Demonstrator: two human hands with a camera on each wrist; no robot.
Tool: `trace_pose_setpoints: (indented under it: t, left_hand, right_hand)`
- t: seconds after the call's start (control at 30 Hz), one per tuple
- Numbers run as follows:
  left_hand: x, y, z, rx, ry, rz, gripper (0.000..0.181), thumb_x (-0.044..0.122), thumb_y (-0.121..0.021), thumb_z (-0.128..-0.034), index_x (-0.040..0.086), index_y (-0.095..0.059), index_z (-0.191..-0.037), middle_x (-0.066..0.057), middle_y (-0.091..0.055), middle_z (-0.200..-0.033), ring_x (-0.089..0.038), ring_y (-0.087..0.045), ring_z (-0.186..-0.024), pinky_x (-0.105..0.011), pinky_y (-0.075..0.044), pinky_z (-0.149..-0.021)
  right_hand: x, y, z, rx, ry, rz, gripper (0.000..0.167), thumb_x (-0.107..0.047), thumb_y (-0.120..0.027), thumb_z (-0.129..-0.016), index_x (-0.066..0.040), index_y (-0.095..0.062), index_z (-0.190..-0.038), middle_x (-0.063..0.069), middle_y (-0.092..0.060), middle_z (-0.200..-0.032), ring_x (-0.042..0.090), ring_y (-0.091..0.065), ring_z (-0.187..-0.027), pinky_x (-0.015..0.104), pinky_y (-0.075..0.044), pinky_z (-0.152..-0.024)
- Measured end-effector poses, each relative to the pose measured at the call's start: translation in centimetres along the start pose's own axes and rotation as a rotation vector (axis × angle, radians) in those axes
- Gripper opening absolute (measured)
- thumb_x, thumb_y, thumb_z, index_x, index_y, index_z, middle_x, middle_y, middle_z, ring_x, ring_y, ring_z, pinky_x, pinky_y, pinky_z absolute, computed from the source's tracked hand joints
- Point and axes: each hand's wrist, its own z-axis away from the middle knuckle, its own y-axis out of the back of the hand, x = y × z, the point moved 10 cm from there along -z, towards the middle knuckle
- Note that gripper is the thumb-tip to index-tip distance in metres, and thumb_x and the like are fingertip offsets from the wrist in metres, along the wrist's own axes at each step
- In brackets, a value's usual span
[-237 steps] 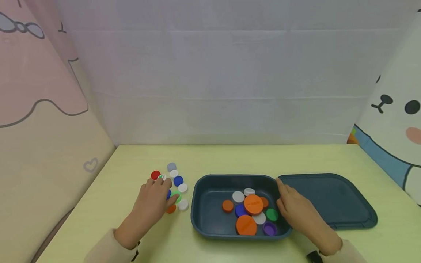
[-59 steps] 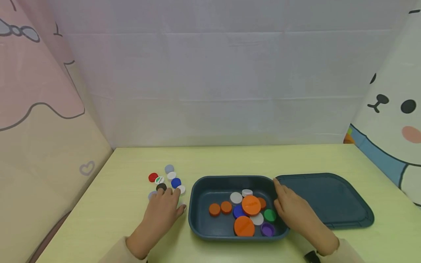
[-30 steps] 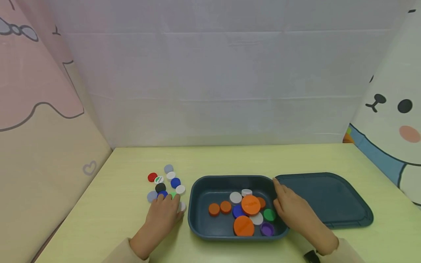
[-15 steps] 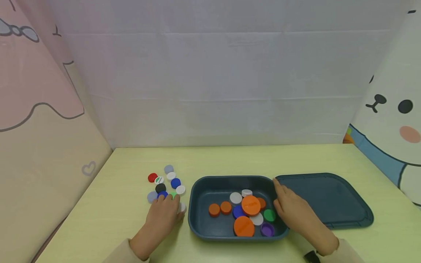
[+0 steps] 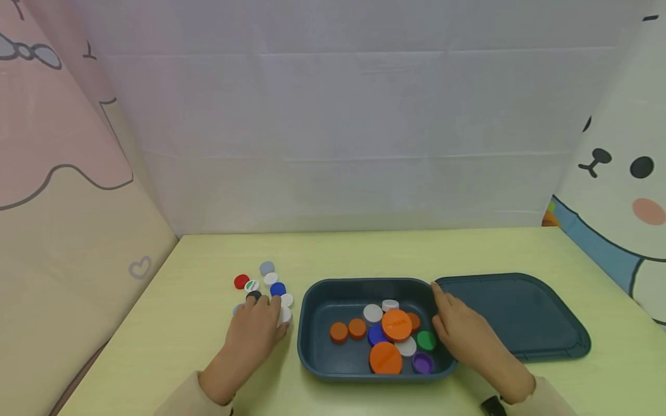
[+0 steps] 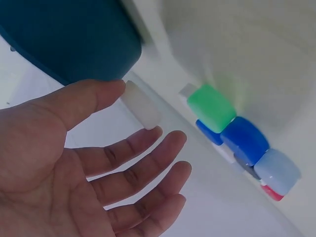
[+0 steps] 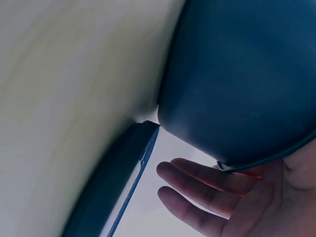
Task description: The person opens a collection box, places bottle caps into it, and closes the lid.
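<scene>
In the head view my left hand [image 5: 252, 330] is over a cluster of bottle caps at the left of the table. Its thumb and forefinger pinch a white bottle cap [image 6: 140, 106] by the edges, as the left wrist view shows; the other fingers are loosely bent. Around it lie a light green cap [image 6: 212, 107], a blue cap [image 6: 244, 140], a pale blue cap [image 6: 277, 170] and a red cap [image 5: 241, 281]. My right hand [image 5: 468, 332] holds the right rim of a dark blue box [image 5: 325, 364], fingers outside; the thumb is partly hidden.
Several caps lie inside the box, among them a large orange cap [image 5: 386, 358], a green cap [image 5: 426, 341] and a purple cap [image 5: 423, 363]. The flat dark lid [image 5: 536, 315] lies right of the box. A pale wall sheet [image 5: 354, 138] stands behind the table.
Since about eight seconds ago, a second small orange cap has appeared in the box. Within the last half second, my left hand and the white cap have shifted slightly up and left. The right hand stays put.
</scene>
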Motion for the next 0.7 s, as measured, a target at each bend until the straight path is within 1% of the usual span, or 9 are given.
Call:
trace_pose_setpoints:
  t: [0.1,0.17,0.3,0.37,0.43,0.53,0.7]
  left_hand:
    - [-0.2,0.7,-0.4,0.018,0.020,-0.019,0.039,0.033,-0.076,-0.0694,0.002,-0.055,-0.082,-0.008,-0.052,-0.066,-0.025,-0.049,-0.062,-0.032,-0.039,-0.049]
    - [-0.3,1.2,-0.7,0.040,0.035,-0.021,0.039,0.032,-0.077,-0.0687,0.002,-0.054,-0.080,-0.008,-0.052,-0.066,-0.025,-0.049,-0.061,-0.031,-0.038,-0.049]
    - [-0.4,2.2,-1.1,0.080,0.052,0.007,0.038,0.029,-0.077,-0.0684,0.002,-0.053,-0.079,-0.009,-0.052,-0.065,-0.024,-0.046,-0.059,-0.030,-0.037,-0.048]
    - [-0.2,2.6,-1.4,0.096,0.052,0.025,0.037,0.028,-0.077,-0.0682,0.002,-0.052,-0.078,-0.008,-0.051,-0.064,-0.024,-0.044,-0.057,-0.030,-0.036,-0.048]
    - [0.0,2.9,-1.7,0.100,0.047,0.034,0.036,0.027,-0.077,-0.0683,0.003,-0.052,-0.076,-0.008,-0.050,-0.063,-0.023,-0.042,-0.056,-0.030,-0.036,-0.048]
    - [0.4,2.9,-2.2,0.069,0.046,0.040,0.037,0.029,-0.076,-0.0700,0.003,-0.051,-0.076,-0.008,-0.049,-0.064,-0.024,-0.042,-0.057,-0.031,-0.037,-0.051]
    - [1.4,2.6,-2.8,-0.015,0.052,0.046,0.036,0.032,-0.072,-0.0750,0.003,-0.052,-0.081,-0.008,-0.052,-0.069,-0.025,-0.045,-0.065,-0.033,-0.042,-0.057]
  right_hand:
    - [0.0,0.0,0.0,-0.003,-0.001,-0.001,0.054,-0.014,-0.049,-0.090,0.008,-0.032,-0.135,0.030,-0.051,-0.123,0.042,-0.052,-0.111,0.051,-0.046,-0.084]
    - [0.0,0.0,0.0,0.000,0.001,-0.001,0.053,-0.013,-0.049,-0.089,0.008,-0.032,-0.135,0.030,-0.051,-0.123,0.042,-0.053,-0.111,0.051,-0.047,-0.084]
    - [0.0,0.1,0.0,0.009,0.003,0.004,0.053,-0.013,-0.050,-0.089,0.008,-0.033,-0.135,0.029,-0.052,-0.123,0.041,-0.053,-0.110,0.051,-0.047,-0.083]
    - [0.0,0.1,0.0,0.010,0.005,0.004,0.053,-0.013,-0.050,-0.089,0.009,-0.033,-0.135,0.029,-0.052,-0.123,0.041,-0.054,-0.110,0.050,-0.047,-0.083]
    - [0.0,0.1,-0.1,0.008,0.004,0.004,0.053,-0.013,-0.050,-0.089,0.009,-0.033,-0.135,0.029,-0.052,-0.123,0.041,-0.054,-0.110,0.050,-0.047,-0.083]
    - [0.0,0.1,-0.1,0.005,0.001,0.002,0.053,-0.013,-0.049,-0.089,0.009,-0.033,-0.135,0.029,-0.051,-0.123,0.041,-0.053,-0.110,0.050,-0.047,-0.083]
    - [0.0,0.1,-0.1,0.011,0.002,0.003,0.053,-0.013,-0.050,-0.089,0.009,-0.034,-0.135,0.029,-0.052,-0.122,0.040,-0.054,-0.109,0.049,-0.048,-0.082]
